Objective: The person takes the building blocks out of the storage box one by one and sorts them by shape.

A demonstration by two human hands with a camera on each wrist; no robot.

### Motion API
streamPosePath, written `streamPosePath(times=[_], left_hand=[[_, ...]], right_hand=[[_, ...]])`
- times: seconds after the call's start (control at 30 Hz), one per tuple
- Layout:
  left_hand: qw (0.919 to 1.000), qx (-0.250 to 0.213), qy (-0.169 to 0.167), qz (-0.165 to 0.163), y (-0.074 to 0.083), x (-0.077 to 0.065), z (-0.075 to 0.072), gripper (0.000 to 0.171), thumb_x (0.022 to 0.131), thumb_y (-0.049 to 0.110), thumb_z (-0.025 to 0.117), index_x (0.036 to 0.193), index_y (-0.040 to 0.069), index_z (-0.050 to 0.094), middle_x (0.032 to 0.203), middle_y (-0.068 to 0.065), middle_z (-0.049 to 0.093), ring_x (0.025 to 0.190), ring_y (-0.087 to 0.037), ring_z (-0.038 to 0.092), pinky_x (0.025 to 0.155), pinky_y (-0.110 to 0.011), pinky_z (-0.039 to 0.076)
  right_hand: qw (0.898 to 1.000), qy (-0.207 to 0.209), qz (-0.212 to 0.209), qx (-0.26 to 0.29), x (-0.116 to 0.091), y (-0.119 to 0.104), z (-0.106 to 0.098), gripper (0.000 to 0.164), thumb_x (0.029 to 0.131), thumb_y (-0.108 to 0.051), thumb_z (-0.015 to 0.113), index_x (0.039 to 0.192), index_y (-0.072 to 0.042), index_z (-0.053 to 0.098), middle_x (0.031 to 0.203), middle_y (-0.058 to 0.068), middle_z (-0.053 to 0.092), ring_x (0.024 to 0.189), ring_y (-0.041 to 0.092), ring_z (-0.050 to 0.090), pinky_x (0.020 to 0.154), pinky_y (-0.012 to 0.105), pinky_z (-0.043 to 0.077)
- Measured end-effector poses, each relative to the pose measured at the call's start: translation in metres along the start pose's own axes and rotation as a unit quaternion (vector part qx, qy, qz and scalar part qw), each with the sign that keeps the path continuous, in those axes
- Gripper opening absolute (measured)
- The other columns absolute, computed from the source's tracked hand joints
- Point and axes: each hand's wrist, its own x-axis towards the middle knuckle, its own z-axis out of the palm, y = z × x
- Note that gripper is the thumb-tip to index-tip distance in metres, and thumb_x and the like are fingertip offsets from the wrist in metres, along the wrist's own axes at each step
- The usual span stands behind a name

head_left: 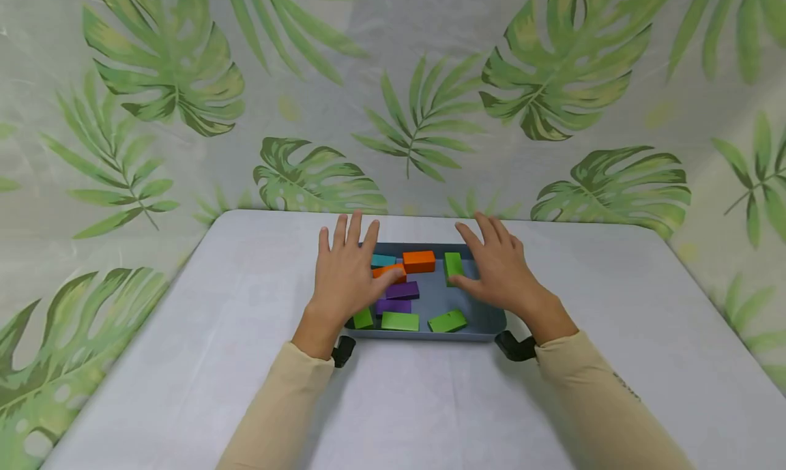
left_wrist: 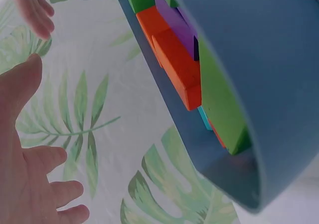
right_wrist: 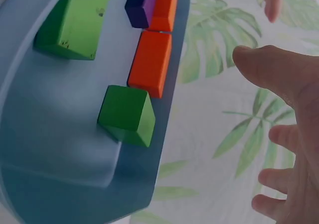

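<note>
Left grip [head_left: 346, 275] and right grip [head_left: 506, 272] hang wide-spread, empty, above the tray [head_left: 424, 335]; the far-right green block [head_left: 453, 262] would best be pinched squarely.

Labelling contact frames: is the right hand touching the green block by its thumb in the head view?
Apart. The right wrist view shows the tray wall and leaf-print backdrop between the right hand and the green block, outlines separated.

On the white table [head_left: 424, 402] lies a blue-grey rectangular tray [head_left: 424, 335]; at its back, a green rectangular block [head_left: 453, 262] lies right of an orange rectangular block [head_left: 419, 262].
</note>
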Motion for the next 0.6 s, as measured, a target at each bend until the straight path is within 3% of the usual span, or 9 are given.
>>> streamPosePath(times=[0.43,0.6], left_hand=[[0.9998,-0.003,-0.018,0.004,-0.008,-0.005,-0.007,0.086,0.092,0.068,0.049,0.158,0.017,0.027,0.167,-0.014,0.013,0.155,-0.037,0.012,0.124,-0.062,0.013],[0.999,-0.028,-0.008,0.033,-0.016,-0.01,-0.01,0.08,0.094,0.058,0.056,0.155,0.013,0.033,0.166,-0.016,0.017,0.154,-0.037,0.016,0.123,-0.063,0.017]], right_hand=[[0.999,-0.027,-0.021,-0.003,-0.005,0.005,-0.007,0.089,0.086,-0.043,0.074,0.156,-0.011,0.027,0.164,0.023,0.014,0.149,0.048,0.016,0.109,0.073,0.028],[0.999,-0.034,-0.021,0.002,-0.008,0.009,-0.008,0.086,0.088,-0.039,0.073,0.156,-0.011,0.029,0.164,0.023,0.015,0.148,0.046,0.018,0.108,0.073,0.029]])
